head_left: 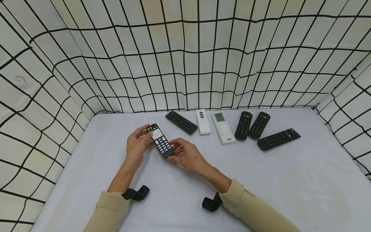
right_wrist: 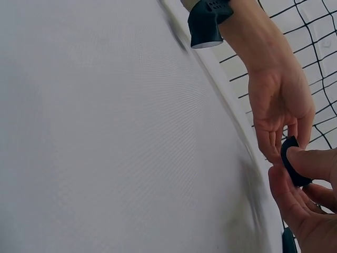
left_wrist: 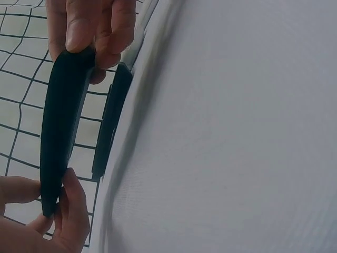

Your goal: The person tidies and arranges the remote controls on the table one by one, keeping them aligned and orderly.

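Note:
Both hands hold a dark remote control (head_left: 164, 146) with white buttons and a white round pad, tilted above the white table. My left hand (head_left: 135, 146) grips its upper end, the thumb lying on the face near the coloured buttons. At the lower end, my right hand (head_left: 188, 156) pinches the remote by its edge between thumb and fingers. The left wrist view shows the remote (left_wrist: 63, 121) from its side, with fingers at both ends. In the right wrist view the remote's end (right_wrist: 295, 163) sits under a thumb, and its buttons are hidden.
Along the back of the table lie a black remote (head_left: 181, 122), a small white one (head_left: 204, 124), a white one with a screen (head_left: 224, 131), two rounded black ones (head_left: 243, 125) (head_left: 259, 125) and a long black one (head_left: 279, 139). Black netting (head_left: 198, 51) surrounds the table's back and sides.

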Tool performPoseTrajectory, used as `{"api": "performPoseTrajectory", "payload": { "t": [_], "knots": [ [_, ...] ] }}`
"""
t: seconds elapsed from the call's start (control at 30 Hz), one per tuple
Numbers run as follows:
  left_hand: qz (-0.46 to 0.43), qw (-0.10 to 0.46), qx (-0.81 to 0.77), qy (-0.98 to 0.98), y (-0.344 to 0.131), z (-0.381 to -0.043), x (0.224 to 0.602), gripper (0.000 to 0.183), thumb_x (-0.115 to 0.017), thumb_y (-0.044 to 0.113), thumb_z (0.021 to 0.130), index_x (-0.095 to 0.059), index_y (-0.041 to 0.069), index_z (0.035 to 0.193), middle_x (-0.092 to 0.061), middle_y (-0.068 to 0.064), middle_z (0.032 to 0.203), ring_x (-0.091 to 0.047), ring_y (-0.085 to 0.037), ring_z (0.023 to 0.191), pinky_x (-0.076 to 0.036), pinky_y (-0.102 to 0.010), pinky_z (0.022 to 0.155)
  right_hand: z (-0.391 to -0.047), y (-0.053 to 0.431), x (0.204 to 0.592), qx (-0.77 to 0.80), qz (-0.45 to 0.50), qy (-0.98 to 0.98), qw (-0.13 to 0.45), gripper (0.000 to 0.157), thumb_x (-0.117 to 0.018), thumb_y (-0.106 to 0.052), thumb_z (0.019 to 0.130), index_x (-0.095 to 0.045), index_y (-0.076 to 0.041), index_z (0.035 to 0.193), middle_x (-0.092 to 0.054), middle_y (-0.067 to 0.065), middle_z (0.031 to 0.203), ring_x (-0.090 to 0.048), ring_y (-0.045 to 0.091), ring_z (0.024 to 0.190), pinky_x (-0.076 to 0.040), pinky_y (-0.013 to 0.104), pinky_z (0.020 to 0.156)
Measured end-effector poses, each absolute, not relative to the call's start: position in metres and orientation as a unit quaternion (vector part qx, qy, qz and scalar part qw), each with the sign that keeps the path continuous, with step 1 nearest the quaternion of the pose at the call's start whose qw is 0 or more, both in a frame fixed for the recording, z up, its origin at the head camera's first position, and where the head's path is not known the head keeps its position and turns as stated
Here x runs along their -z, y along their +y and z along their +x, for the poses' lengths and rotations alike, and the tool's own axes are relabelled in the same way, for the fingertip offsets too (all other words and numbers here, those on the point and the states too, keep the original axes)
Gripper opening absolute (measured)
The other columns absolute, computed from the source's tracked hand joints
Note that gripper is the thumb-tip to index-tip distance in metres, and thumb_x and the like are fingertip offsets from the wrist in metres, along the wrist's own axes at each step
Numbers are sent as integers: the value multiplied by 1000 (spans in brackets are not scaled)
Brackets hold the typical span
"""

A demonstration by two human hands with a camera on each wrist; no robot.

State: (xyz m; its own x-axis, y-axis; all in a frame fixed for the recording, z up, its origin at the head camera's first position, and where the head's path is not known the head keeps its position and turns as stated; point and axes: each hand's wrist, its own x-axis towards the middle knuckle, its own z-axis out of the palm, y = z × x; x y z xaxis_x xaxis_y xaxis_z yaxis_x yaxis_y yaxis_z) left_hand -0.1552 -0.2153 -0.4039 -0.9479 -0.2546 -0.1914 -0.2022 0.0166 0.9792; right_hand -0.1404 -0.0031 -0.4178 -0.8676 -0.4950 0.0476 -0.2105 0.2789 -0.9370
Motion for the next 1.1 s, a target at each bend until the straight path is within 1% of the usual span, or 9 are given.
{"api": "performPoseTrajectory", "payload": {
  "t": [0.1, 0.2, 0.3, 0.4, 0.53, 0.73, 0.97, 1.1],
  "knots": [
    [162, 20, 678, -716, -216, -156, 404, 49, -57, 10, 106, -50, 8, 154, -53, -12, 136, -65, -8, 102, -61, -21, 83, -141, -5, 418, 555, -222, 792, 126, 50, -81, -2, 88, -59, 0, 133, -69, 15, 115, -73, 21, 100, -58, 17, 81],
    [168, 22, 677, -716, -218, -156, 406, 48, -57, 8, 106, -50, 6, 153, -53, -11, 134, -65, -9, 101, -61, -21, 81, -141, -7, 421, 549, -220, 796, 126, 50, -81, -2, 88, -60, 0, 133, -69, 15, 115, -73, 20, 99, -58, 18, 80],
    [177, 24, 675, -716, -220, -156, 408, 49, -57, 7, 105, -49, 5, 153, -53, -10, 132, -65, -6, 96, -61, -20, 80, -141, -11, 422, 544, -218, 800, 128, 51, -81, -3, 88, -60, -1, 134, -70, 14, 115, -72, 17, 98, -58, 19, 80],
    [183, 23, 672, -718, -222, -156, 408, 49, -57, 8, 105, -48, 5, 153, -53, -11, 134, -64, -3, 94, -61, -20, 79, -141, -13, 422, 541, -216, 802, 131, 51, -81, -3, 88, -60, -1, 135, -69, 13, 116, -71, 15, 98, -58, 20, 81],
    [187, 17, 669, -719, -223, -157, 407, 49, -58, 10, 105, -49, 6, 153, -53, -10, 135, -64, -3, 94, -60, -19, 80, -140, -15, 421, 542, -213, 802, 132, 52, -81, -2, 88, -60, -1, 135, -69, 13, 116, -70, 15, 97, -58, 20, 81],
    [184, 14, 668, -721, -224, -160, 404, 51, -60, 12, 105, -49, 9, 155, -54, -5, 131, -64, -4, 95, -59, -17, 82, -140, -20, 419, 543, -207, 804, 125, 52, -82, -4, 88, -61, -3, 135, -71, 11, 113, -69, 13, 95, -56, 17, 79],
    [185, 8, 662, -726, -227, -160, 403, 53, -62, 14, 104, -49, 12, 155, -54, -5, 133, -64, -7, 101, -58, -17, 84, -141, -24, 421, 540, -213, 805, 118, 51, -84, -5, 86, -62, -2, 132, -71, 11, 109, -65, 9, 89, -55, 16, 77],
    [182, -1, 658, -731, -227, -158, 402, 57, -63, 13, 103, -47, 15, 158, -52, -6, 135, -62, -7, 103, -57, -16, 86, -141, -26, 423, 534, -215, 809, 119, 51, -84, -5, 87, -61, -3, 132, -71, 10, 108, -63, 8, 88, -54, 16, 76]
  ]
}}
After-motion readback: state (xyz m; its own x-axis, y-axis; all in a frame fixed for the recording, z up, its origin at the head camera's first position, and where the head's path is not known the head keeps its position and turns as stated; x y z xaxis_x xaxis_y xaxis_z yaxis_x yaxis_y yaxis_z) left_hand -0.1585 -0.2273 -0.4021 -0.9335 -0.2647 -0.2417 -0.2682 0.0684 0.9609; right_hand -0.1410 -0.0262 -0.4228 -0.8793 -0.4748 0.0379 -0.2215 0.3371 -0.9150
